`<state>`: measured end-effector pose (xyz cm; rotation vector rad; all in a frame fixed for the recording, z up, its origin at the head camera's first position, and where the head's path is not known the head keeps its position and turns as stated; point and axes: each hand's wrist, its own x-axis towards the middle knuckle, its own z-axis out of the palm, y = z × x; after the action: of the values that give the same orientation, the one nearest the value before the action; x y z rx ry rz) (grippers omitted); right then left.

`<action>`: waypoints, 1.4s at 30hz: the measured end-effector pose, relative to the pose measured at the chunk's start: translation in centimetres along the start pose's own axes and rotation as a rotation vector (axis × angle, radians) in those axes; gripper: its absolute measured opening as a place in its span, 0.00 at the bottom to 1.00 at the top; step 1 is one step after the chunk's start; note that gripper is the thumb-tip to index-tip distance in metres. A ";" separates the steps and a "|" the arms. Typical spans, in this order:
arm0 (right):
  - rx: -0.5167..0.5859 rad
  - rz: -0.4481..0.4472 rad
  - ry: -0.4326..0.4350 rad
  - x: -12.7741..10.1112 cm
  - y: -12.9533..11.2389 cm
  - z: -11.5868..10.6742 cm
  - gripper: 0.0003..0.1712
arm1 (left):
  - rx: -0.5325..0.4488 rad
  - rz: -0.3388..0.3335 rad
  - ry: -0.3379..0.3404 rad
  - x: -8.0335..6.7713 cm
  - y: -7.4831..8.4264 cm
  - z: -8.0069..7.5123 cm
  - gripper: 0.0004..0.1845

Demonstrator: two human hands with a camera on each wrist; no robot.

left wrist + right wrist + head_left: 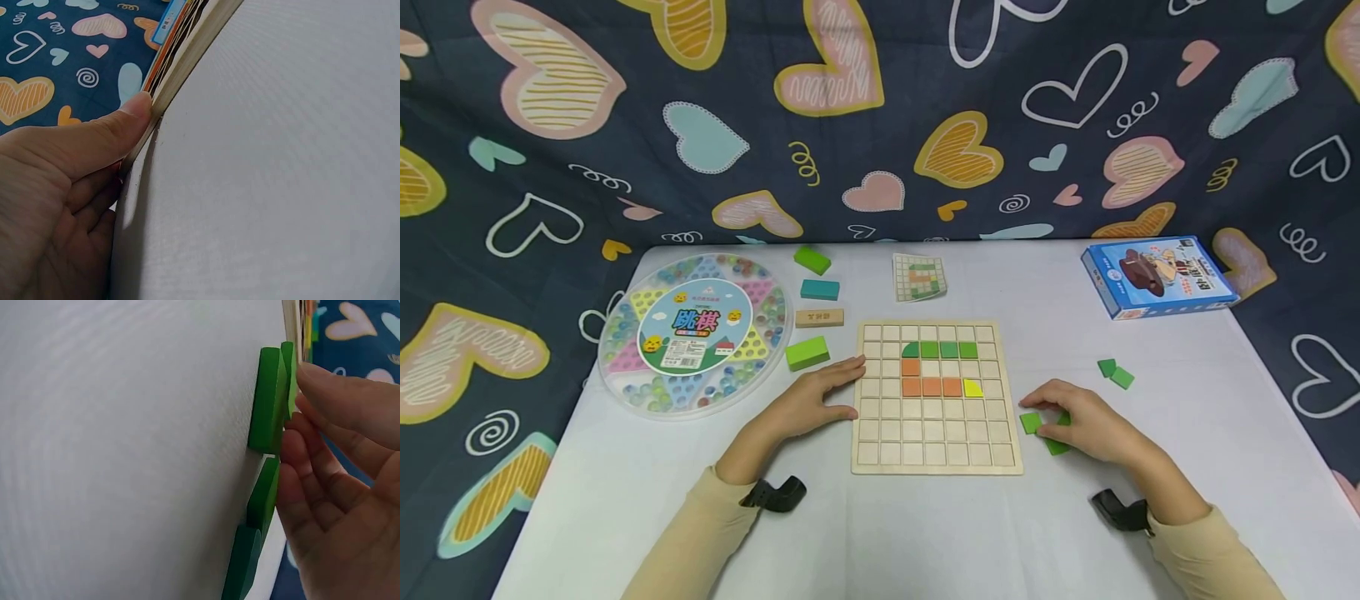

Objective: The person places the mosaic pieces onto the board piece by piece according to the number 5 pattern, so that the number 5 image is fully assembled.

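A square wooden grid board (890, 431) lies in the middle of the table, bearing green tiles (949, 350), orange tiles (931, 387) and a yellow tile (973, 388). At the board's left edge, my left hand (805, 404) touches the rim with thumb and fingertips; the left wrist view shows the thumb (134, 109) against the edge. Right of the board, my right hand (1086, 417) is low over loose green tiles (1030, 423). In the right wrist view its fingertips (290, 447) are right at the green pieces (264, 400), with thumb and fingers apart.
Two more green tiles (1122, 377) lie farther right. A blue box (1161, 277) stands at the back right, a patterned card (919, 277) behind the board. Left are a round marble-game case (695, 333), a teal block (820, 289), a wooden block (819, 317) and green blocks (807, 353).
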<state>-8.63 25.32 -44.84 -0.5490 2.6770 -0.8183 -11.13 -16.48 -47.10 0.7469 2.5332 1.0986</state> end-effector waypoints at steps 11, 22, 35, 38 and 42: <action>-0.045 -0.065 0.038 0.3 0.2 0.4 0.16 | -0.001 0.007 0.003 0.1 0.0 -0.1 0.38; -0.114 -0.108 0.092 0.4 0.1 0.2 0.13 | -0.006 0.013 0.002 0.1 0.1 -0.1 0.38; -0.097 -0.300 0.148 1.5 -1.7 1.1 0.15 | -0.002 0.017 0.005 0.0 -0.1 0.1 0.38; -0.077 -0.329 0.155 2.0 -2.2 1.4 0.15 | 0.000 0.020 0.009 -0.1 -0.1 0.1 0.38; -0.066 -0.326 0.137 2.7 -2.9 1.7 0.16 | -0.001 0.015 0.006 -0.1 -0.2 0.1 0.38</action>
<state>-9.64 21.12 -44.91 -0.9994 2.7871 -0.8809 -11.11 -16.56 -47.25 0.7641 2.5360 1.1079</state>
